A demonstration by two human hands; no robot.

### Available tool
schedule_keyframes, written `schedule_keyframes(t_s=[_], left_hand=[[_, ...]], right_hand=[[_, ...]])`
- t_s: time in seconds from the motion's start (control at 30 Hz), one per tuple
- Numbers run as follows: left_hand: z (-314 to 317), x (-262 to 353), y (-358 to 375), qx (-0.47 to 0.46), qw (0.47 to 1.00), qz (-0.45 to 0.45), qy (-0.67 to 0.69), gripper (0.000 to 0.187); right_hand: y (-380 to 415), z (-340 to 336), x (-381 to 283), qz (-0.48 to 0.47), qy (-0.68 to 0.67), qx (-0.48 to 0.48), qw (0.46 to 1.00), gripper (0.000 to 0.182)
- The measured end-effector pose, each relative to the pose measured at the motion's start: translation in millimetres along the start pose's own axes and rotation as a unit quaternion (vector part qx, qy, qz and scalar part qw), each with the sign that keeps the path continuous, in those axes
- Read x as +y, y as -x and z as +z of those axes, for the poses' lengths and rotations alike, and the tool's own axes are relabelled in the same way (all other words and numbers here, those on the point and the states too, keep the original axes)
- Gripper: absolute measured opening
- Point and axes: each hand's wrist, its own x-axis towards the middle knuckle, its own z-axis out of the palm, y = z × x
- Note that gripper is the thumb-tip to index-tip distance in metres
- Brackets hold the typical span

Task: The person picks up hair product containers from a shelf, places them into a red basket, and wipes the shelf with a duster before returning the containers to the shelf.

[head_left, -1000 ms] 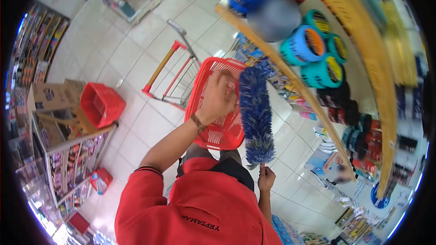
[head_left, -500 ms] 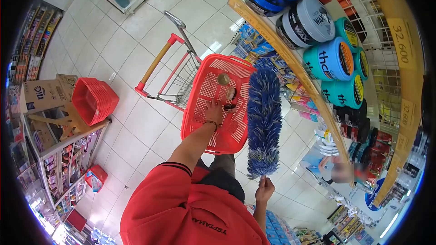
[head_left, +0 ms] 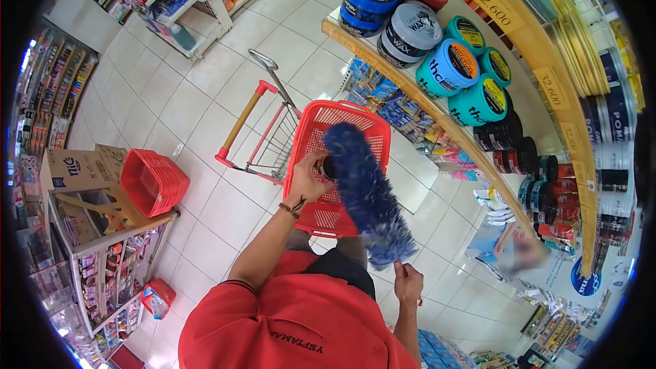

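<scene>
My left hand is down inside the red shopping basket, fingers curled around a small dark round tin that sits just above the basket's mesh floor. My right hand is clenched on the handle of a blue feather duster, whose fluffy head tilts across the basket and touches the tin. The basket rests on a red-handled trolley, beside a curved shelf of hair-wax tubs.

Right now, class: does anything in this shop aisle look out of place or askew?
Yes: a red basket lies tipped on its side on top of a display stand, beside a cardboard box, its opening facing sideways rather than up.
</scene>
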Motion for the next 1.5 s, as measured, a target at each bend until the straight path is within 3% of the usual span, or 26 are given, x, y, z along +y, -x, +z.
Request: schedule_keyframes(t_s=[0.1,0.13,0.17,0.2,0.27,0.33,0.4,0.53,0.6,0.67,0.73,0.8,0.87,0.9,0.97,1.0,1.07,1.13,1.2,1.23,1.27,1.3,1.33,1.4,1.47,1.5], left_hand=[[-14.5,9.2,7.3,0.028,0.999,0.043,-0.018,0.053],[-15.1,5.8,7.3,0.042,0.995,0.048,-0.079,0.056],[-16.6,4.0,7.9,0.056,0.987,0.054,-0.14,0.06],[-20.2,8.1,9.1,0.059,0.986,0.059,-0.142,0.06],[-25.9,19.2,9.2,0.04,0.996,0.061,-0.046,0.065],[-28.0,26.1,17.2,0.067,0.992,0.079,-0.068,0.062],[-30.8,35.7,17.0,0.082,0.992,0.039,0.094,0.06],[-42.9,44.1,19.0,0.082,0.993,0.078,-0.022,0.057],[-42.9,34.0,18.3,0.071,0.995,0.069,0.023,0.056],[-38.9,37.2,24.9,0.057,0.996,0.064,0.008,0.056],[-33.8,48.3,29.6,0.08,0.981,0.017,0.174,0.052],[-40.0,48.7,29.7,0.054,0.988,0.005,0.147,0.056],[-42.7,43.5,28.4,0.025,0.999,0.004,0.02,0.062],[-44.3,39.5,29.7,0.023,1.0,0.005,0.019,0.062],[-46.7,33.2,29.3,-0.03,0.997,-0.001,0.074,0.068],[-46.5,35.5,30.1,-0.034,0.997,0.002,0.073,0.068],[-46.4,38.9,35.6,-0.019,0.965,0.01,0.263,0.068],[-49.7,41.1,36.5,-0.026,0.962,0.016,0.273,0.065],[-51.6,36.3,36.8,-0.037,0.819,-0.12,0.56,0.06],[-49.8,45.7,38.2,-0.024,0.814,-0.127,0.567,0.058],[-48.3,36.9,39.2,-0.022,0.814,-0.127,0.566,0.058],[-45.1,29.9,37.2,-0.018,0.909,-0.131,0.395,0.056],[-41.8,23.5,36.8,-0.014,0.969,-0.128,0.208,0.055],[-38.5,25.7,40.7,0.01,0.965,-0.118,0.234,0.049],[-39.1,41.9,41.2,0.05,0.962,0.003,0.267,0.048],[-40.5,38.6,40.5,0.083,0.981,0.029,0.175,0.05]], right_hand=[[2.9,-9.7,-7.4,0.005,-0.002,0.02,1.0,0.045],[2.3,-11.1,-6.1,0.005,-0.022,0.016,1.0,0.045],[4.9,-0.3,10.4,-0.058,-0.05,0.026,0.997,0.045],[9.8,-2.4,4.4,-0.061,-0.053,0.029,0.996,0.045],[21.0,-9.9,-12.9,-0.062,-0.018,-0.026,0.998,0.045],[24.0,0.2,-7.0,-0.045,-0.015,0.0,0.999,0.044],[22.7,7.4,-5.9,0.02,0.011,0.042,0.999,0.043],[35.9,10.4,-6.3,-0.043,-0.095,0.043,0.994,0.045],[39.8,1.7,-16.1,-0.104,-0.037,0.008,0.994,0.047],[35.6,12.1,-8.7,-0.07,-0.015,0.023,0.997,0.045],[31.0,12.7,-3.1,-0.043,0.011,0.033,0.998,0.043],[33.5,11.7,1.9,-0.008,0.037,0.041,0.998,0.042],[40.4,9.4,4.7,-0.018,-0.01,0.037,0.999,0.043],[43.7,4.6,2.4,-0.054,-0.031,0.021,0.998,0.043],[42.7,4.5,1.1,-0.087,-0.056,0.01,0.995,0.043],[38.9,7.8,2.2,-0.075,-0.045,0.028,0.996,0.044],[34.7,8.3,7.5,-0.063,-0.034,0.046,0.996,0.045],[29.6,7.5,8.9,0.0,0.042,0.05,0.998,0.043],[32.1,6.1,6.9,-0.008,0.037,0.052,0.998,0.044],[35.1,5.2,4.1,-0.022,-0.001,0.038,0.999,0.044],[38.0,3.2,1.1,-0.035,-0.039,0.026,0.998,0.045],[39.3,-0.8,-5.3,-0.036,-0.039,0.026,0.998,0.045],[39.5,-5.5,-13.7,-0.069,-0.041,0.018,0.997,0.045],[37.4,-6.8,-17.8,-0.102,-0.044,0.012,0.994,0.045],[30.8,-4.0,-14.6,-0.076,-0.001,0.005,0.997,0.048],[25.8,-4.0,-10.2,-0.053,0.073,0.005,0.996,0.052]])
